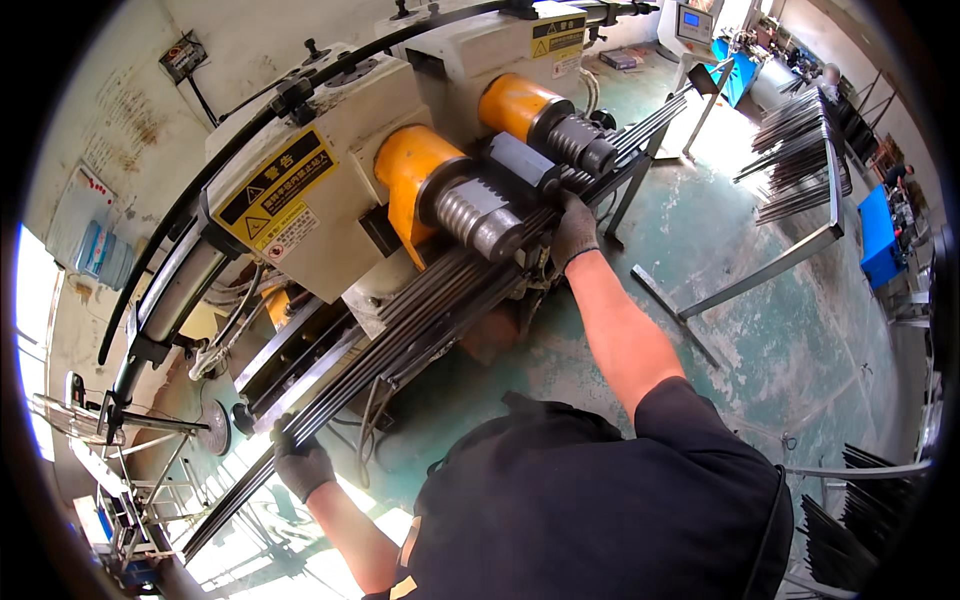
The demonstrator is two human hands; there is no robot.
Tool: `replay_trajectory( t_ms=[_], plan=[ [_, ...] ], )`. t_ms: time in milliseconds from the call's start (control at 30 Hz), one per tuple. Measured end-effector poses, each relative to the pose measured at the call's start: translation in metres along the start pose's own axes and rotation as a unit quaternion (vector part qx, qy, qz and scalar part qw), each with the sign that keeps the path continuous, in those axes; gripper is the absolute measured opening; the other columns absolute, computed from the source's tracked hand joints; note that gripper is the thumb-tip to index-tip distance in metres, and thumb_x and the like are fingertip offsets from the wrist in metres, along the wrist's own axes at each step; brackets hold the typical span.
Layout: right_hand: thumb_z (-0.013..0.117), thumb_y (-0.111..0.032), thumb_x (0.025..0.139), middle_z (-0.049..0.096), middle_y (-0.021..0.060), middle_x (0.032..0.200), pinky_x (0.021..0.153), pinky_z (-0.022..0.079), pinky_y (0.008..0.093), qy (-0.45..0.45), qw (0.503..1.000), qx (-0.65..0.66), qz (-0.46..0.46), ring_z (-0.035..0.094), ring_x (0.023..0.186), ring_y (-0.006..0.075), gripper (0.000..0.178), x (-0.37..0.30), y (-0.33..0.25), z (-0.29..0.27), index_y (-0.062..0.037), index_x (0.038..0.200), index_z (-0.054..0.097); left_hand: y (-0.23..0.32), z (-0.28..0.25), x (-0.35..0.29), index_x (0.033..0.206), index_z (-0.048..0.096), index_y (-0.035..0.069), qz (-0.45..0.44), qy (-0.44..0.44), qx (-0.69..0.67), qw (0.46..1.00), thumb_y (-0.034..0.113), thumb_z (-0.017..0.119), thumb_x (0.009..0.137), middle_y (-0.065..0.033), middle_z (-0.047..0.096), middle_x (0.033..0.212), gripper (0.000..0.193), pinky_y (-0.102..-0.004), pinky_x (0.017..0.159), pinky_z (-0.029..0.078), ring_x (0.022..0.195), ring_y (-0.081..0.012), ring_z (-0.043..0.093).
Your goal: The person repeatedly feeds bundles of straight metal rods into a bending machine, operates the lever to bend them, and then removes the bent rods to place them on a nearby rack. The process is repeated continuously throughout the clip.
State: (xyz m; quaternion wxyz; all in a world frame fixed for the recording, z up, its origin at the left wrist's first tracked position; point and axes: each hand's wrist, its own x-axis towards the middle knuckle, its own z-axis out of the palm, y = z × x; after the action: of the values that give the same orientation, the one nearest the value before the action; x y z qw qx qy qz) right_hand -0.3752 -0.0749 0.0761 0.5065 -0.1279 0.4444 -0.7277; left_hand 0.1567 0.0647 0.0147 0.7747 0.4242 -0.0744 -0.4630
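A bundle of long, thin metal rods (400,328) lies slantwise along the front of a white machine (365,100). Toward the lower left end, my left hand (303,468), in a dark glove, is closed round the rods. Farther up to the right, my right hand (575,232), gloved too, grips the same bundle beside the machine's rollers, its fingertips partly hidden. Two orange housings (420,165) carry grooved steel rollers (480,215) just above the rods. Between the rollers sits a dark hexagonal block (523,163).
A control box (690,28) with a small screen stands at the far right end. Dark rods hang on a metal rack (835,185) at the right, and more rods (850,530) lie lower right. Hoses and a round disc (213,428) are at the left. Blue machines (878,235) stand farther right.
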Motion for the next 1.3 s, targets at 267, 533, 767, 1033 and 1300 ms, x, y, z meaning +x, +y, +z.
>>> replay_trajectory(
  t_ms=[267,533,767,1033,1300],
  plan=[
    [0.057,-0.031,0.103,0.073,0.0130,0.114,0.083,0.060,0.0428,0.011,0.864,-0.428,-0.266,0.072,0.107,0.0315,0.029,0.162,0.106,-0.108,-0.0211,0.128,0.066,-0.102,0.079,-0.020,0.119,0.068,-0.004,-0.097,-0.001,-0.067,0.993,0.020,0.052,0.111,-0.0186,0.070,0.123,0.030,-0.0498,0.116,0.048,0.120,-0.0342,0.064],
    [0.078,-0.042,0.083,0.075,0.0239,0.102,0.087,0.058,0.0516,0.093,0.676,-0.720,-0.128,0.074,0.099,0.0425,0.072,0.140,0.058,-0.067,-0.0165,0.146,0.052,-0.103,0.135,-0.050,0.126,0.066,-0.005,-0.109,0.022,-0.041,0.993,0.024,0.050,0.111,-0.0217,0.066,0.133,0.035,-0.0519,0.118,0.045,0.128,-0.0362,0.060],
    [0.077,-0.039,0.086,0.076,0.0211,0.102,0.084,0.059,0.0460,0.073,0.754,-0.651,-0.050,0.075,0.097,0.0376,0.076,0.130,0.047,-0.070,-0.0105,0.150,0.048,-0.044,0.049,0.030,0.123,0.067,-0.006,-0.107,0.017,-0.163,0.981,0.021,0.058,0.107,-0.0180,0.071,0.125,0.033,-0.0516,0.114,0.049,0.124,-0.0335,0.064],
    [0.063,-0.042,0.106,0.074,0.0042,0.095,0.075,0.054,0.0335,0.167,0.979,-0.081,-0.078,0.066,0.084,0.0146,0.047,0.041,0.036,-0.046,0.0037,0.110,0.074,-0.106,0.043,0.031,0.130,0.065,-0.002,-0.071,-0.117,-0.072,0.988,0.017,0.061,0.106,-0.0160,0.070,0.130,0.030,-0.0414,0.113,0.050,0.122,-0.0263,0.065],
    [0.062,-0.037,0.107,0.077,0.0091,0.107,0.087,0.056,0.0337,0.202,0.976,-0.086,0.000,0.073,0.095,0.0202,0.042,0.008,0.062,-0.154,0.0031,0.119,0.070,-0.067,0.044,0.030,0.124,0.066,-0.002,-0.067,-0.025,-0.198,0.978,0.031,0.057,0.107,-0.0162,0.070,0.128,0.038,-0.0586,0.116,0.046,0.126,-0.0380,0.063]
  ],
)
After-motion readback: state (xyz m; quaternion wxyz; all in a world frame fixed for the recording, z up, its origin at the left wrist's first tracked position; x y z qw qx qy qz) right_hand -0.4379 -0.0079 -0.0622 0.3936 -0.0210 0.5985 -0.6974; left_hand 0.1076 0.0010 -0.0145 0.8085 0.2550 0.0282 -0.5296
